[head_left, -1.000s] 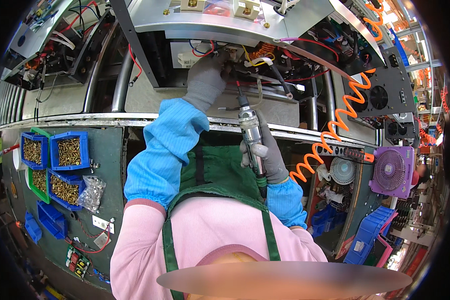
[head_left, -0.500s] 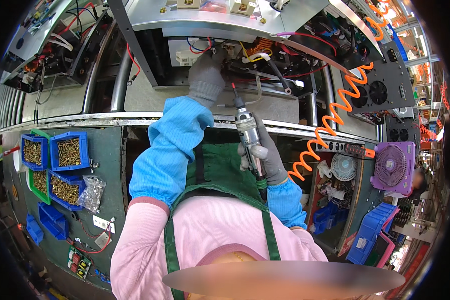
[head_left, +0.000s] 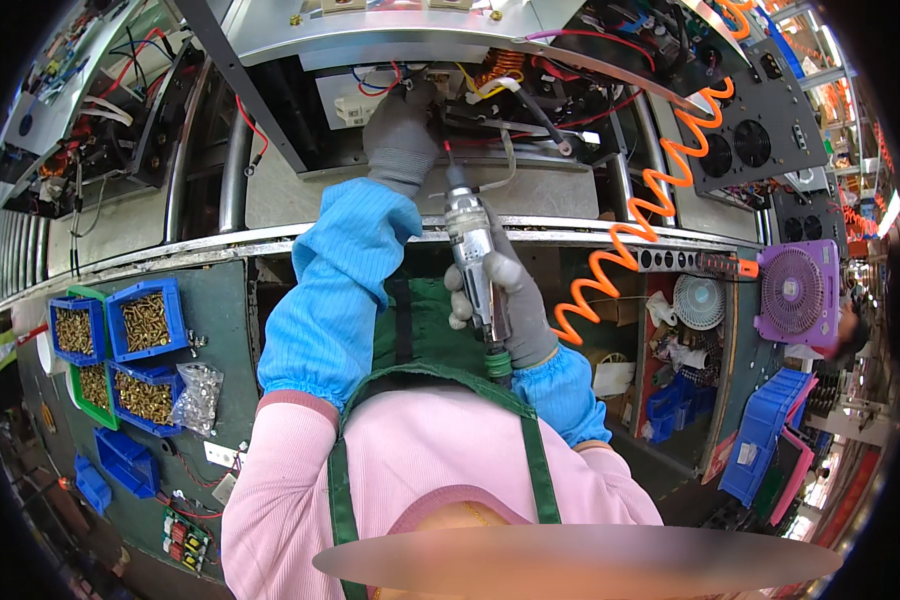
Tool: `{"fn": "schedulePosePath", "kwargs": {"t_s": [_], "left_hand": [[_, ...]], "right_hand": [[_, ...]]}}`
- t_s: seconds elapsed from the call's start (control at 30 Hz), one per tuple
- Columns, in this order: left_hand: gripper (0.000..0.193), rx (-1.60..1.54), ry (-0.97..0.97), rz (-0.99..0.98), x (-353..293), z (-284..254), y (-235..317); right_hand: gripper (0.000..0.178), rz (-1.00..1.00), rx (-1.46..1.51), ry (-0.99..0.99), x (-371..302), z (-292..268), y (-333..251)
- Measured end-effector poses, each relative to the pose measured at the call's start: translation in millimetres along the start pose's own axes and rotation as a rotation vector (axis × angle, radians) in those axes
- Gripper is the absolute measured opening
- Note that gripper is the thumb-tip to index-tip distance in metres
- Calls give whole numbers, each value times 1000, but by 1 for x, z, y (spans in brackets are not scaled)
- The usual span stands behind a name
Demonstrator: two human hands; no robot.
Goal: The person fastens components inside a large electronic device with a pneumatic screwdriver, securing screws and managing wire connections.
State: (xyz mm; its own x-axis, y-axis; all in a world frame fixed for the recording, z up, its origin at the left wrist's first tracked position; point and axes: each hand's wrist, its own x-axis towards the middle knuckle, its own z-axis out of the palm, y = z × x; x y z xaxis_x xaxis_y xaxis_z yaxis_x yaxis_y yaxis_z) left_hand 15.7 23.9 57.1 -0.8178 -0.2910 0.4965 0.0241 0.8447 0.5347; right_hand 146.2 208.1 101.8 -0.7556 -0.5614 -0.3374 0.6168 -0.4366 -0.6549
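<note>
My right hand (head_left: 518, 300), in a grey glove, is wrapped around a silver pneumatic screwdriver (head_left: 472, 246). Its red-tipped bit points up and away from me, toward the open metal cabinet (head_left: 370, 38). Inside that cabinet my left hand (head_left: 400, 140), also gloved in grey, is closed at the wiring beside a white component (head_left: 346, 102). What its fingertips hold is too small and partly hidden to make out. A red and blue wire pair (head_left: 375, 82) runs close to them. The bit's tip lies just right of the left hand, near a dark cable (head_left: 540, 115).
Blue bins of brass screws (head_left: 146, 322) and a clear bag of hardware (head_left: 198, 398) sit on the green bench at left. An orange coiled air hose (head_left: 610, 262) hangs at right, near a purple fan (head_left: 794, 290). Metal rollers (head_left: 236, 180) lie beneath the cabinet.
The screwdriver and my right hand have moved up and left, bringing the bit closer to my left hand. My left hand remains at the wiring. The whole view has shifted slightly.
</note>
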Motion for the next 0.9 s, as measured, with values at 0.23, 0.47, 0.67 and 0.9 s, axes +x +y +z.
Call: {"fn": "schedulePosePath", "kwargs": {"t_s": [0.23, 0.47, 0.67, 0.9], "left_hand": [[38, -4, -78, -55, 3, -2, 5], [36, 5, -85, -62, 3, -1, 4], [35, -12, -68, -20, 5, 0, -2], [74, -124, -546, 7, -16, -64, -3]], "right_hand": [[76, -37, 4, 26, 3, 6, 7], [75, -43, -64, 52, 2, 10, 8], [84, -28, -306, 76, -10, 8, 4], [99, -69, -321, 141, -38, -45, 10]]}}
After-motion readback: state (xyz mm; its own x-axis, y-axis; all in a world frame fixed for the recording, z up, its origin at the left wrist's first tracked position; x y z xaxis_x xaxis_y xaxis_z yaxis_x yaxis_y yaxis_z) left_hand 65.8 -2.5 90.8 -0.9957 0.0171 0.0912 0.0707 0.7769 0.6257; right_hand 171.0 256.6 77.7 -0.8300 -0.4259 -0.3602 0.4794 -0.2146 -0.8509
